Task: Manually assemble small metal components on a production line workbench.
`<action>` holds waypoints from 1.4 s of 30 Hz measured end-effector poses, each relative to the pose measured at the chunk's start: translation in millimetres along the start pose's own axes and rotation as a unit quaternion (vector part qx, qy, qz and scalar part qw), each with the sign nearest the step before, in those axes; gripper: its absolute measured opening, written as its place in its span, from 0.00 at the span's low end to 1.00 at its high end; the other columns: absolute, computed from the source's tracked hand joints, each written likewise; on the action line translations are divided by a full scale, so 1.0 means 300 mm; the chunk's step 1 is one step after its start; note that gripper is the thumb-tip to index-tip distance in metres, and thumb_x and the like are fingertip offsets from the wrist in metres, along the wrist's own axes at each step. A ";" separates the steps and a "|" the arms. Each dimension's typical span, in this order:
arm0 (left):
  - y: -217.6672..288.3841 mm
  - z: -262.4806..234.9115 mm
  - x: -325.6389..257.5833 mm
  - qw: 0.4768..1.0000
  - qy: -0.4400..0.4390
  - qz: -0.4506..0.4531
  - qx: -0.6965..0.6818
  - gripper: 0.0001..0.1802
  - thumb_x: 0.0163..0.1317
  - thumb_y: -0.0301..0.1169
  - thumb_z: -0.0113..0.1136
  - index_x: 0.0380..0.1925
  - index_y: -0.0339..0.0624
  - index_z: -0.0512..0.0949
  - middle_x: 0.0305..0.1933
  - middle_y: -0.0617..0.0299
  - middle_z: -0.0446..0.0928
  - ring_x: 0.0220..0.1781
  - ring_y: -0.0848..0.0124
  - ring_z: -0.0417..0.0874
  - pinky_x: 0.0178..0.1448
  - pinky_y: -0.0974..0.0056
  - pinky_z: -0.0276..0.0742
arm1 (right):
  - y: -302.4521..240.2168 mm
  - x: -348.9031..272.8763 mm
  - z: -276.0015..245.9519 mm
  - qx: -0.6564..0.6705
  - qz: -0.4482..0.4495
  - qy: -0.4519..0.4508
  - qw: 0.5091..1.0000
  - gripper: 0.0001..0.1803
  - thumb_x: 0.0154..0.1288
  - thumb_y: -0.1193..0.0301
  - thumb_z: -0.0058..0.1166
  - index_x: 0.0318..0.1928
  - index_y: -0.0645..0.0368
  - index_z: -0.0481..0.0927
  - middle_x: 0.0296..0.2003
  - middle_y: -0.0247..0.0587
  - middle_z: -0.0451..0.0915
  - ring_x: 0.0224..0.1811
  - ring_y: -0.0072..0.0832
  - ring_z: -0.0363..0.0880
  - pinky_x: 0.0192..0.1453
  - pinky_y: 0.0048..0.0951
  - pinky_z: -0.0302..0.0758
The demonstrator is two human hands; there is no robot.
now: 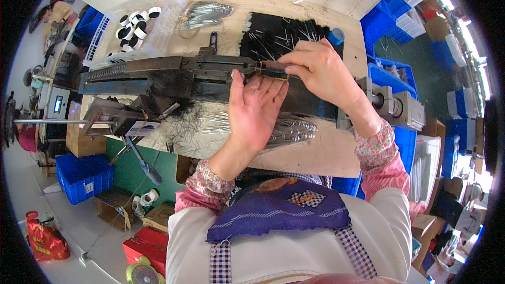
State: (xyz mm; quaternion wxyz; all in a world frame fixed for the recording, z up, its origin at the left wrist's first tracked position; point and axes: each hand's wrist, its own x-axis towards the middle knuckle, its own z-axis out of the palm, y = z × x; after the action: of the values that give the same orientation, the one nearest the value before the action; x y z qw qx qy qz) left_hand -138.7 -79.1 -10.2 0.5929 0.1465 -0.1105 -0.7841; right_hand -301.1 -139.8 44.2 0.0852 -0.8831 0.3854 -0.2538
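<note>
My left hand point(254, 110) lies palm up at the near side of a long dark metal machine point(215, 68), its fingers stretched out and touching the machine's narrow end. Above those fingertips, my right hand point(318, 68) pinches at a small dark brown piece point(274, 67), whose kind I cannot make out; the fingers partly cover it. Just beyond the hands, thin metal wire pins point(263, 47) lie across a pile of black bristles point(294, 31). A bundle of bent wires point(297, 130) rests on the table to the right of my left wrist.
A clear plastic basket point(168, 18) with black-and-white rolls point(138, 26) stands at the far left. Near it lie more wires point(208, 14) in a bag. A blue spool point(335, 36) stands far right. Loose bristles litter the wooden table point(326, 152). Blue crates point(84, 176) flank it.
</note>
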 end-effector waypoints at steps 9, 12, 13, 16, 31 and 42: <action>-0.001 0.001 0.001 0.999 0.003 -0.002 -0.052 0.35 0.69 0.58 0.38 0.54 0.35 0.68 0.58 0.57 0.70 0.64 0.64 0.67 0.73 0.59 0.54 | -0.051 0.008 0.035 -0.031 -0.087 0.051 0.994 0.09 0.52 0.72 0.57 0.36 0.51 0.82 0.28 0.34 0.75 0.35 0.32 0.78 0.41 0.33 0.70; -0.006 -0.013 0.002 0.999 -0.008 0.010 -0.052 0.32 0.69 0.57 0.38 0.44 0.35 0.71 0.54 0.56 0.72 0.62 0.63 0.68 0.73 0.57 0.55 | -0.072 0.016 -0.001 0.092 0.017 0.141 0.986 0.09 0.56 0.74 0.53 0.39 0.54 0.79 0.29 0.40 0.79 0.33 0.39 0.81 0.35 0.39 0.75; -0.008 -0.014 0.003 0.998 -0.014 0.014 -0.062 0.30 0.69 0.57 0.38 0.39 0.37 0.70 0.51 0.56 0.72 0.60 0.63 0.69 0.72 0.57 0.56 | -0.104 0.009 -0.049 0.053 0.077 0.107 0.990 0.08 0.56 0.75 0.52 0.38 0.58 0.76 0.26 0.46 0.80 0.28 0.45 0.81 0.30 0.42 0.76; -0.013 0.029 -0.008 0.997 0.041 0.013 -0.069 0.27 0.70 0.56 0.38 0.28 0.42 0.67 0.42 0.58 0.71 0.55 0.63 0.70 0.72 0.56 0.56 | -0.113 -0.032 -0.010 -0.053 0.060 0.015 0.997 0.12 0.64 0.72 0.50 0.49 0.59 0.74 0.27 0.47 0.80 0.27 0.47 0.80 0.29 0.40 0.75; -0.004 0.023 0.005 0.995 0.065 -0.010 0.075 0.21 0.70 0.46 0.46 0.43 0.36 0.69 0.48 0.55 0.73 0.56 0.62 0.71 0.69 0.57 0.60 | -0.106 -0.149 0.036 -0.098 0.028 -0.027 0.994 0.10 0.56 0.75 0.51 0.39 0.65 0.71 0.26 0.47 0.78 0.31 0.45 0.81 0.30 0.39 0.77; -0.165 -0.001 -0.157 0.990 0.067 -0.029 0.120 0.26 0.68 0.34 0.49 0.63 0.34 0.62 0.67 0.47 0.63 0.66 0.60 0.67 0.71 0.56 0.60 | -0.020 -0.468 0.174 -0.017 0.013 -0.161 0.987 0.13 0.46 0.78 0.55 0.37 0.62 0.75 0.33 0.44 0.78 0.37 0.41 0.81 0.39 0.38 0.78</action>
State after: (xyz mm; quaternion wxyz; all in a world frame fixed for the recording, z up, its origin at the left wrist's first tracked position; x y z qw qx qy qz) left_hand -171.0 -20.2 -23.0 0.5542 0.2719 -0.1597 -0.7704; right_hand -351.0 -36.5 -52.1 0.1346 -0.9086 0.3823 -0.1004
